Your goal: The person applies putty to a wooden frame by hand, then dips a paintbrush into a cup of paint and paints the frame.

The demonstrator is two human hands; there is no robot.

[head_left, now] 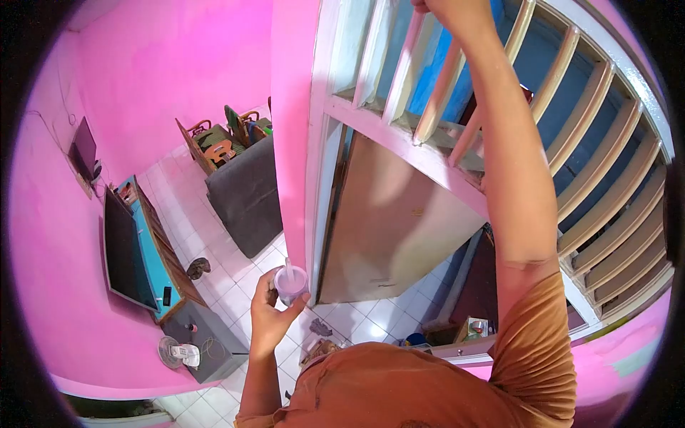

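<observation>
My left hand [271,317] is wrapped round a small cup [292,285], held low in front of my chest. The cup contains something pale lilac, and a light stick-like piece shows at its rim. Overhead, my right hand [451,10] reaches up to the slatted vent [407,68] above the doorway. Its fingers are curled and partly cut off by the top edge of the view, so what they hold is hidden. The slats are cream and whitish, set in a pale frame. My right forearm crosses in front of several of them.
Below the vent stands a brown door [399,221], ajar. To the left are a television [121,246] on a turquoise cabinet, a white fan [182,353], a grey sofa [246,192] and a cat-like dark shape [199,268] on the tiled floor [235,285].
</observation>
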